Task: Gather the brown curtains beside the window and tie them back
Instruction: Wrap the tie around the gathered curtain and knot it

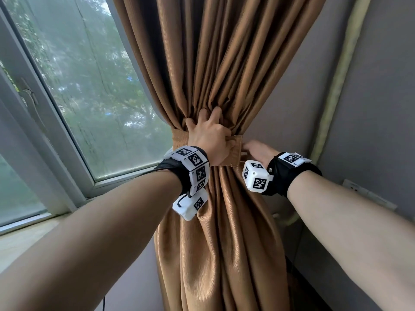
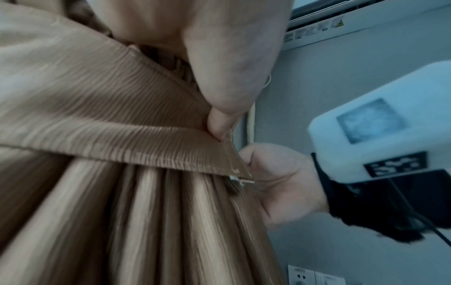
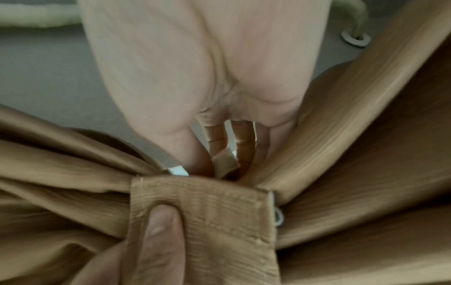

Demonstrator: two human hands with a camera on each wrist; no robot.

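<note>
The brown curtain (image 1: 224, 63) hangs bunched into a narrow waist, with a matching tieback band (image 1: 179, 136) wrapped round it. My left hand (image 1: 211, 133) grips the bunched folds from the front. Its thumb (image 3: 163, 227) presses the stitched band end (image 3: 202, 212) flat against the cloth. My right hand (image 1: 254, 149) is just right of that end, its fingers (image 3: 217, 138) reaching behind the curtain. They seem to pinch a small pale tab (image 3: 225, 162) of the band's other end. In the left wrist view the band (image 2: 109, 119) crosses above the pleats, with the right hand (image 2: 280, 183) beside its corner.
A window (image 1: 89, 97) with a grey frame and sill (image 1: 27, 232) lies to the left. The grey wall on the right carries an insulated pipe (image 1: 332, 86) and a socket (image 1: 354, 187). An air conditioner (image 2: 354, 25) is mounted higher up.
</note>
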